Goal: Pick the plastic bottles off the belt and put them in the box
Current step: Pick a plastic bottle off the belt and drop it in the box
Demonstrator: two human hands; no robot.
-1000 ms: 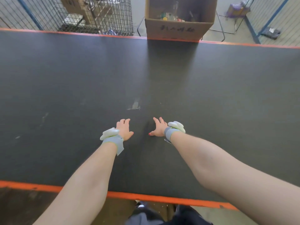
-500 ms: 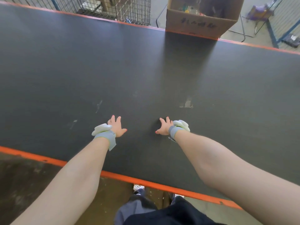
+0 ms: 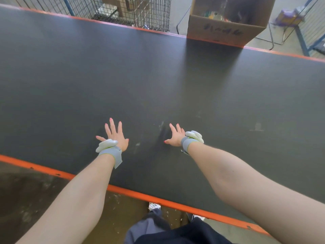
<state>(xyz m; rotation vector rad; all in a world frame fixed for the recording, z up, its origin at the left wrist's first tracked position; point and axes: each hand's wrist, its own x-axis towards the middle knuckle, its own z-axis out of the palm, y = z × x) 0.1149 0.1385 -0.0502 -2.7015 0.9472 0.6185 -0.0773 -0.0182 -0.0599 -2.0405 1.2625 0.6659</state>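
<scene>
A wire mesh cage (image 3: pixel 133 13) stands on the far side, left of centre, with brown cardboard shapes inside it behind the grid. Blue metal posts (image 3: pixel 306 42) and thin mesh fencing frame the far right corner, where a purple packet (image 3: pixel 288 14) lies on the grey concrete floor (image 3: pixel 284 39). A thin black wire frame (image 3: pixel 271 37) stands on that floor nearby. At the near edge, the floor on the left (image 3: pixel 26 194) is brown, stained and flecked with pale scraps. Dark trousers (image 3: pixel 158 229) and two white shoe tips (image 3: pixel 154 206) show at the bottom.
</scene>
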